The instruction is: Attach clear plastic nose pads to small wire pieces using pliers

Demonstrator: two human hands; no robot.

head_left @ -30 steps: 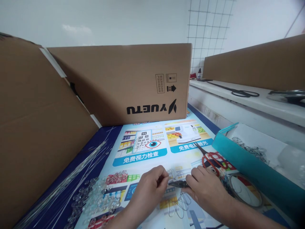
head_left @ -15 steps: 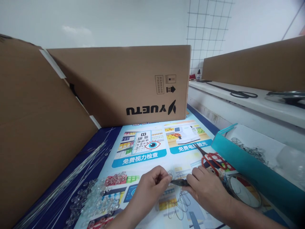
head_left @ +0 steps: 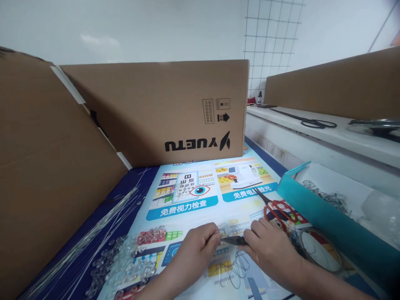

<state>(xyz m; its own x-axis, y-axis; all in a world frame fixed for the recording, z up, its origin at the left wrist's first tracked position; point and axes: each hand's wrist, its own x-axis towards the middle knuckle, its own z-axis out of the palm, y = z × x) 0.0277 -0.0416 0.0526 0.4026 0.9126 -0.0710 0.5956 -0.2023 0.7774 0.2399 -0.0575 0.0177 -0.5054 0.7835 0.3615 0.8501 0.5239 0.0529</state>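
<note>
My left hand [head_left: 197, 246] pinches a thin bent wire piece [head_left: 223, 230] at its fingertips, low in the middle of the view. Facing it, my right hand [head_left: 270, 250] grips small dark pliers [head_left: 235, 240], whose tip points left and meets the wire at my left fingers. Both hands rest on a printed poster [head_left: 187, 196] that covers the table. Several finished wire loops [head_left: 234, 268] lie on the poster just below the pliers.
Clear beads [head_left: 125, 262] and long straight wires [head_left: 93, 233] lie at the left. Red scissors [head_left: 276, 208] and a wire coil [head_left: 318, 250] sit right of my hands, beside a teal tray [head_left: 325, 216]. Cardboard boxes [head_left: 156, 108] wall off the back and left. Black scissors [head_left: 309, 121] lie on a white shelf.
My hands have stayed in place; the left fingers have closed slightly tighter toward the pliers' tip. The view has shifted slightly.
</note>
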